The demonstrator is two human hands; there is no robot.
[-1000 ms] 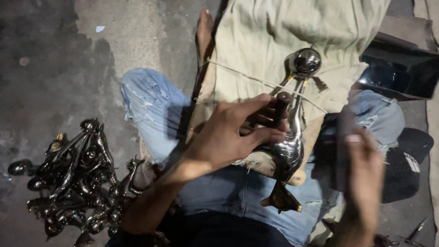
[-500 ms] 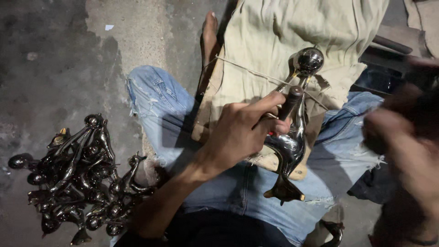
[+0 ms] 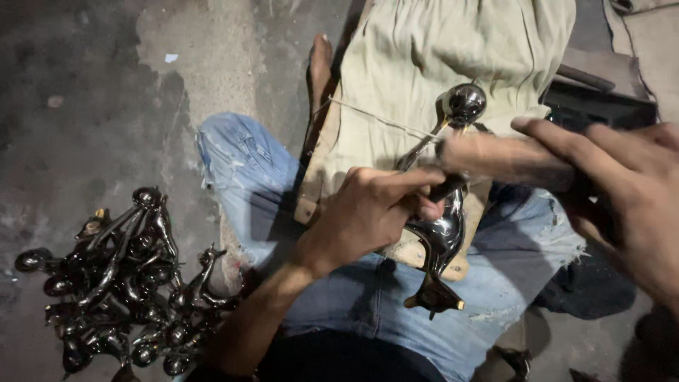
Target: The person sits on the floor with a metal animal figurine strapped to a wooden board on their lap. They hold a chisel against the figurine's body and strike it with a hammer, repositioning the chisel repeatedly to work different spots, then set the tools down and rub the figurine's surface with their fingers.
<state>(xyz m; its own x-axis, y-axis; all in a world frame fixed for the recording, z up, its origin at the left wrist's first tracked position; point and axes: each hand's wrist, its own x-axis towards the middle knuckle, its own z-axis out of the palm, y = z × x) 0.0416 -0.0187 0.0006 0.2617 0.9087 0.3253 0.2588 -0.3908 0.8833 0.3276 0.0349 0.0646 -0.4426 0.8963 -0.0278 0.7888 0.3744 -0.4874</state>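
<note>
Left hand (image 3: 371,212) clamps a shiny dark metal figurine (image 3: 442,212) on the lap board (image 3: 417,251). Right hand (image 3: 622,191) grips a blurred wooden-handled tool (image 3: 502,159) against it (mid-work). Figurine pile (image 3: 120,283) lies beside the knee; finished or pending, can't tell.

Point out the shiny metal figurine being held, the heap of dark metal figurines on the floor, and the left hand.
shiny metal figurine (image 3: 444,237), head view, on its curved body.
heap of dark metal figurines (image 3: 117,279), head view, near the heap's middle.
left hand (image 3: 368,212), head view, on the back of the hand.
</note>
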